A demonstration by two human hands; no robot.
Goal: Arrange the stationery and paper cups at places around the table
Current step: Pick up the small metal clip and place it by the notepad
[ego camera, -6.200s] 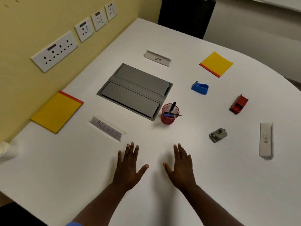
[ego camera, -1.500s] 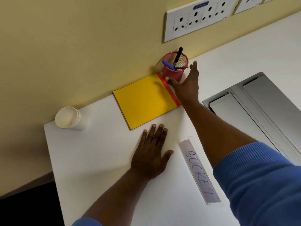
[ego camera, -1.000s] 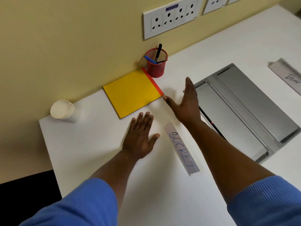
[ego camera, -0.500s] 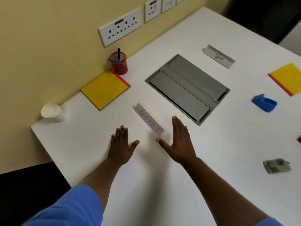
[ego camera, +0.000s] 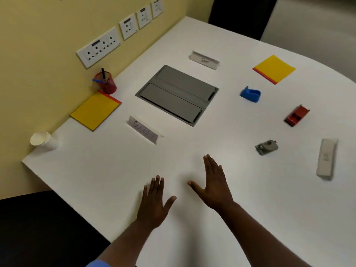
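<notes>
Soft, even indoor light falls from above, leaving the white table (ego camera: 250,189) bright and nearly washed out at centre frame. Shadows are faint: a pale one under the left hand (ego camera: 154,205) and right hand (ego camera: 213,189), a short one beside the paper cups (ego camera: 43,140) at left. The lower left corner is almost black. The whole frame is slightly soft, the name cards' writing smeared. Wide-angle bending curves the table edge at right.

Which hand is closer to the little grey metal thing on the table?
The right hand. It lies open on the table, just below and left of the grey metal thing in the picture. The left hand rests flat further left, beyond the right hand. Neither touches it.
</notes>
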